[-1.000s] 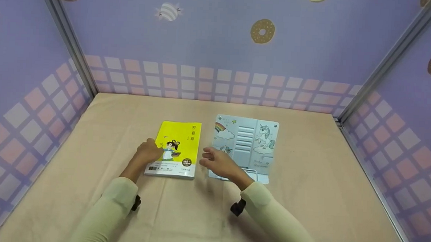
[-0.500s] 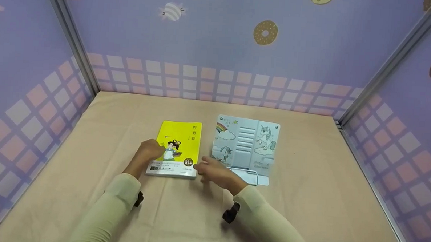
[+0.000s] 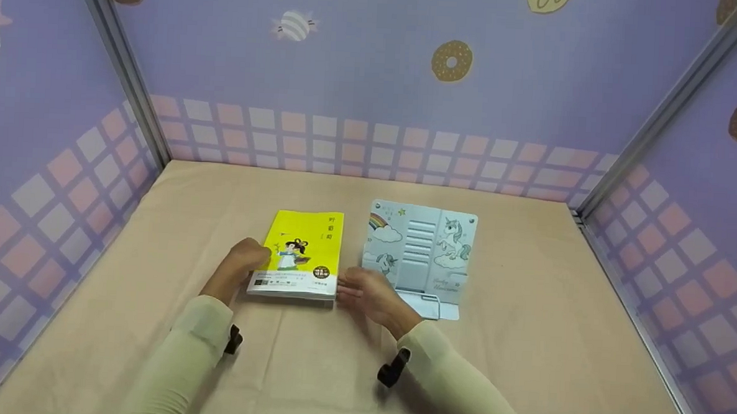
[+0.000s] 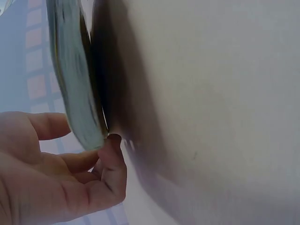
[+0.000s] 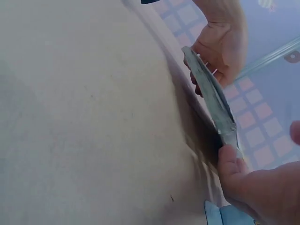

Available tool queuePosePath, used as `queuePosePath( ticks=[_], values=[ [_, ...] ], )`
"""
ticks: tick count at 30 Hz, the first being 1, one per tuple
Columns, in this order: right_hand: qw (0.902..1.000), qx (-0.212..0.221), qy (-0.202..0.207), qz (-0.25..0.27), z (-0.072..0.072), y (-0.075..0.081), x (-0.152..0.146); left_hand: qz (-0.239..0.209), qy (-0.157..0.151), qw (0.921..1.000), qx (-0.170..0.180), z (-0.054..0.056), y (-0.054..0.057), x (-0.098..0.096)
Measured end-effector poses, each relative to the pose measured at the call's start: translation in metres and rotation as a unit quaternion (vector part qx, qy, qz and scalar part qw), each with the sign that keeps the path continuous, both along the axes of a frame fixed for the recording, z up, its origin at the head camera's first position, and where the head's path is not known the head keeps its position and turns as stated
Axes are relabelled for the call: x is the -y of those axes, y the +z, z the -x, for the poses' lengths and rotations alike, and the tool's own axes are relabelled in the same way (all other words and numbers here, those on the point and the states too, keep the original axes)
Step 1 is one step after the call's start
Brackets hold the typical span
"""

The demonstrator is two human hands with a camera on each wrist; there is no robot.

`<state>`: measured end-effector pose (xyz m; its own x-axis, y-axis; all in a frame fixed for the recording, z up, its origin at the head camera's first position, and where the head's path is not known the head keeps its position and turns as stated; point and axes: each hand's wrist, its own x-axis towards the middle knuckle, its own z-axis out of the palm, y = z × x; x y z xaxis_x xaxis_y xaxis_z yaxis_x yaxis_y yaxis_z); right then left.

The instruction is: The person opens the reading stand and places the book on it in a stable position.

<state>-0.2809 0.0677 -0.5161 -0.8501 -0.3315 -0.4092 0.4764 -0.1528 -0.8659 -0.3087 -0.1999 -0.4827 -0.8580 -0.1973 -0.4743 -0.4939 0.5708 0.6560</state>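
A yellow paperback book (image 3: 308, 238) with a white lower band is raised a little off the cloth, its near page edge (image 4: 77, 75) toward me. My left hand (image 3: 245, 256) grips its left edge; the left wrist view shows the thumb on the cover side and curled fingers (image 4: 112, 173) beneath. At the opposite edge, my right hand (image 3: 374, 294) touches the book with its fingertips (image 5: 228, 157), while its thumb (image 5: 295, 132) stands apart from the cover. A pale blue metal book stand (image 3: 414, 265) with unicorn pictures is just beyond the right hand.
Pale peach cloth (image 3: 312, 366) covers the table. Purple patterned panels (image 3: 362, 57) enclose the back and both sides, joined by metal corner posts (image 3: 123, 65). A black wrist strap (image 3: 392, 367) hangs below the right cuff.
My right hand has come left from in front of the stand to the book's right edge. The book, flat before, has been lifted slightly. The left hand has taken hold of its left edge.
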Motion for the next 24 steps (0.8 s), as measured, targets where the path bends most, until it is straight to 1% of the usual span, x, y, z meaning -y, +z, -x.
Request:
queuePosePath(
  ticks=[3,7,9,14,16,20,24],
  values=[
    [0.9996,0.008,-0.024,-0.01,0.001,-0.001,0.002,0.002,-0.005,1.0,0.001,0.001,0.001,0.001],
    [0.9987,0.017,-0.031,-0.036,0.001,0.001,0.005,0.027,-0.022,0.9994,0.003,0.005,-0.001,0.003],
    [0.998,0.02,-0.035,-0.048,0.001,0.001,0.007,0.024,-0.022,0.9994,0.007,0.007,-0.002,0.004],
    [0.9956,0.032,-0.044,-0.077,0.0,0.002,0.01,-0.019,-0.016,0.9995,0.019,0.007,-0.004,0.007],
    [0.9948,0.033,-0.04,-0.087,0.0,0.002,0.011,-0.03,-0.029,0.999,0.014,0.006,-0.005,0.009],
    [0.9934,0.024,-0.028,-0.109,0.0,0.004,0.012,-0.032,-0.06,0.9976,0.006,0.004,-0.004,0.013],
    [0.9921,0.008,-0.021,-0.123,-0.001,0.006,0.012,-0.05,-0.069,0.9964,0.007,0.002,-0.003,0.015]
  ],
)
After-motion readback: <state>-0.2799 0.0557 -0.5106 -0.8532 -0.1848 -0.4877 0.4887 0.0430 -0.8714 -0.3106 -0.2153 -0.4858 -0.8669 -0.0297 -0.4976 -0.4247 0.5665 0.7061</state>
